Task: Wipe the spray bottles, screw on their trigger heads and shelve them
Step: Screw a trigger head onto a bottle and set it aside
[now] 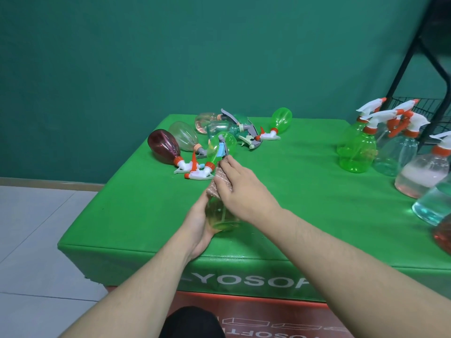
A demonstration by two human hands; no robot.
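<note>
A light green see-through spray bottle lies tilted over the green table, its base toward me. My left hand grips its base from the left. My right hand lies across the bottle's upper part, pressing a brownish cloth onto it. The bottle's neck is hidden by the cloth and hand. Beyond them lies a pile of bottles with trigger heads: a dark red one, a clear one, a green one and another green one.
Several upright bottles with white and orange trigger heads stand at the table's right side, among them a green one and a pinkish one. A black wire shelf rack stands behind them. Grey tiled floor lies to the left.
</note>
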